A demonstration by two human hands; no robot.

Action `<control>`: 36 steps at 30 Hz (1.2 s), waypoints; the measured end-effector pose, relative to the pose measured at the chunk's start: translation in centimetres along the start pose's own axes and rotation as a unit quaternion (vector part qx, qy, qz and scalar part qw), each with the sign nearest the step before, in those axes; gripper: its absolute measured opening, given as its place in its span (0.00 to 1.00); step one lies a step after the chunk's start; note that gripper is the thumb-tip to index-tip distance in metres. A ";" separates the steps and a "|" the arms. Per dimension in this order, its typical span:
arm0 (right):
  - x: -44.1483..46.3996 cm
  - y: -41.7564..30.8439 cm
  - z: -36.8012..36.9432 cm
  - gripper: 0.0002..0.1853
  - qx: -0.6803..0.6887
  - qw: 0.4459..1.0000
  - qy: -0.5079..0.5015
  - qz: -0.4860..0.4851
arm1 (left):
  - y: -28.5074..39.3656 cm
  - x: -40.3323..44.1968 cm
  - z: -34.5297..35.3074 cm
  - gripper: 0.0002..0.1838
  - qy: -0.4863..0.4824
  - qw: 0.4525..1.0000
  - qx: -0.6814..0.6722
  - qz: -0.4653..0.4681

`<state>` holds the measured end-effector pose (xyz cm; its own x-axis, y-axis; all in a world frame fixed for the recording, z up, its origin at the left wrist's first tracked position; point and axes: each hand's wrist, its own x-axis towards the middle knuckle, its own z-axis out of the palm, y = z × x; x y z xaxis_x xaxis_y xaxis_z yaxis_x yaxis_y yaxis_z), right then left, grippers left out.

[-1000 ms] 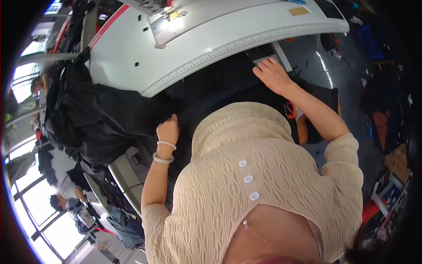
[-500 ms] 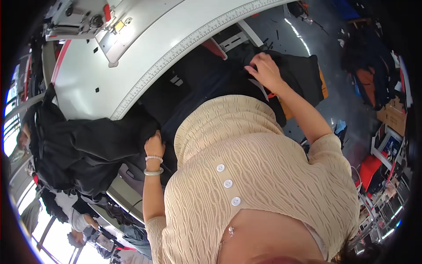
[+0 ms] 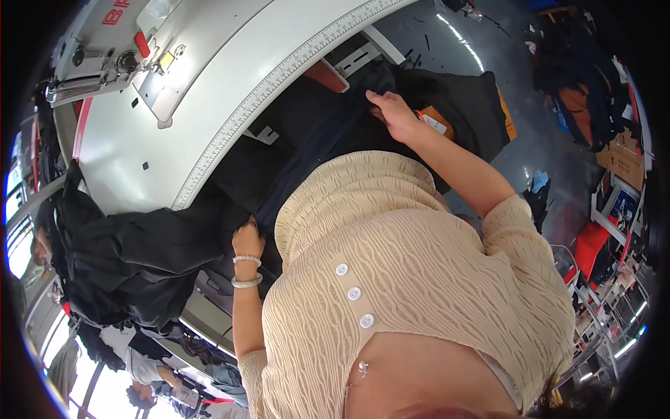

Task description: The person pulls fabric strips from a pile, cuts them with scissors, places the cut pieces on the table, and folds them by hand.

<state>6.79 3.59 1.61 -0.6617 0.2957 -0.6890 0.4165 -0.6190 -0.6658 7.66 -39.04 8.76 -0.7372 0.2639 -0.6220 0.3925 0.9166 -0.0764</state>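
My left hand (image 3: 248, 241) is closed on the edge of a black garment (image 3: 160, 241) whose bulk is bunched to the left, hanging off the table edge. Dark cloth with a navy strip (image 3: 317, 143) stretches across my lap between both hands. At its far end my right hand (image 3: 396, 117) has thumb and fingers drawn together on the dark cloth; the fingertips are partly hidden in it. Beside the right wrist lie a white tag (image 3: 433, 124) and an orange piece (image 3: 441, 136). More black cloth (image 3: 467, 105) spreads to the right.
A white sewing machine table (image 3: 202, 105) with a ruler strip along its edge (image 3: 279, 77) curves in front of me. The machine head (image 3: 98, 70) stands at upper left. A cardboard box (image 3: 621, 157) and a red seat (image 3: 593, 248) are at right. Another person (image 3: 150, 377) sits at lower left.
My right hand has moved left and slightly down, from hovering over the cloth to its edge. The tag and orange piece show more. My left hand stays on the garment.
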 end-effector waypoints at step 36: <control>-7.0 -5.0 0.3 0.18 -0.314 0.904 0.017 -0.289 | 21.2 11.8 -15.1 0.14 0.043 0.762 -0.605 0.225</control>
<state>9.13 4.43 9.82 -0.8669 0.4666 -0.1753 0.2858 0.1772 -0.9418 -1.00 -11.97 11.53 -0.7321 0.6036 -0.3157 -0.1406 0.3196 0.9371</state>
